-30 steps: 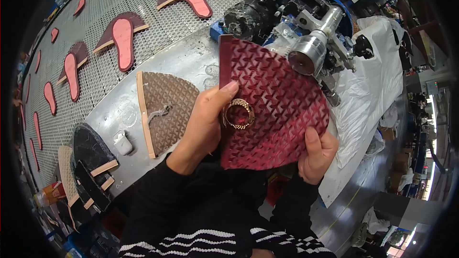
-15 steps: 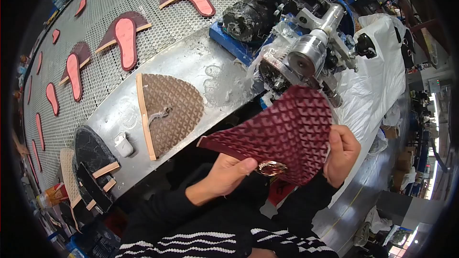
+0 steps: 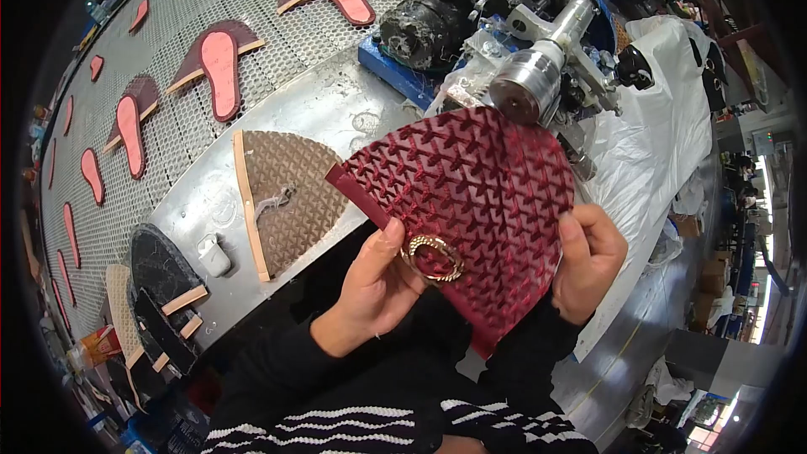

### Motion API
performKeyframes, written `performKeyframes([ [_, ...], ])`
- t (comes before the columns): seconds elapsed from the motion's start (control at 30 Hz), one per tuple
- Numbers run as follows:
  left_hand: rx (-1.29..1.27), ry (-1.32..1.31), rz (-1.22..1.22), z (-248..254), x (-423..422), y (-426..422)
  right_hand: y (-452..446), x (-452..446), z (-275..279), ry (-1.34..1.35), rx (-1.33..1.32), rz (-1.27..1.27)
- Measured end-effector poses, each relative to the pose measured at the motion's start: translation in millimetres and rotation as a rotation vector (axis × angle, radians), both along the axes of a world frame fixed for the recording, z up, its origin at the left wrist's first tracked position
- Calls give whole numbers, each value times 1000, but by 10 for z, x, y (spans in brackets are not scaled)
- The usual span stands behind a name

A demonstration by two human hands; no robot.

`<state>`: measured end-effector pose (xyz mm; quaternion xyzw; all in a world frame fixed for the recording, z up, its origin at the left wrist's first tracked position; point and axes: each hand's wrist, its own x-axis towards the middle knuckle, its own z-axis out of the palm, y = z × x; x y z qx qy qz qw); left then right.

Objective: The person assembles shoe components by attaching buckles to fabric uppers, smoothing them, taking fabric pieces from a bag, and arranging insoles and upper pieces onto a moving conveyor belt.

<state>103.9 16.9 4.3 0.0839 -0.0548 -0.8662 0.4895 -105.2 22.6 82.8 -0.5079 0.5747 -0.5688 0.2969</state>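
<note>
One dark red patterned piece [image 3: 496, 193] is held up between the left hand [image 3: 367, 296], which pinches its straight edge beside a gold ring [image 3: 456, 264], and the right hand [image 3: 590, 262], closed on the curved edge opposite. The piece's top overlaps a round metal roller [image 3: 530, 76] in view; whether they touch, I cannot tell. Leftward, a brown patterned piece [image 3: 294, 172] and a white case [image 3: 213, 257] lie on the metal desk [image 3: 181, 202].

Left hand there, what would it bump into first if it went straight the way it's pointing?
The burgundy patterned upper, which the left hand holds at its edge. Past that, the machine with the silver cylinder is probably next, though depth is unclear from this view.
</note>
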Motion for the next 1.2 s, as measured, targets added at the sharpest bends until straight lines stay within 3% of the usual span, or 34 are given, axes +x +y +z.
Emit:
performKeyframes([
  [0.07, -81, 66, -35, -161, -25, 3, -136, 50, 27, 68, -23, -21],
  [0.13, -7, 144, -39, -93, -73, 31, -213, 94, 59, 158, -45, -59],
  [0.27, 30, 297, -109, -78, -128, 93, -203, 80, 177, 120, -88, -27],
  [0.4, 52, 397, -150, -74, -217, 103, -152, -109, -84, 140, -143, -119],
  [0.43, 54, 372, -150, -56, -217, 102, -115, -101, -121, 7, -74, -69],
  [0.6, 140, 440, -86, 17, -137, 72, 60, -207, -425, -30, -9, 3],
  [0.7, 206, 640, -42, -38, -54, 33, 134, -194, -659, -107, 54, -6],
  [0.8, 210, 739, 29, -66, 25, -22, 206, 45, -835, -102, 142, 163],
  [0.87, 292, 661, 91, -38, 144, -53, 222, 287, -858, -77, 289, 331],
  [1.0, 162, 474, 253, 14, 475, -211, 166, 764, -1129, 81, 363, 671],
  [1.2, -159, 2, 524, 405, 1681, -304, 123, 1340, -1842, -48, 578, 995],
])
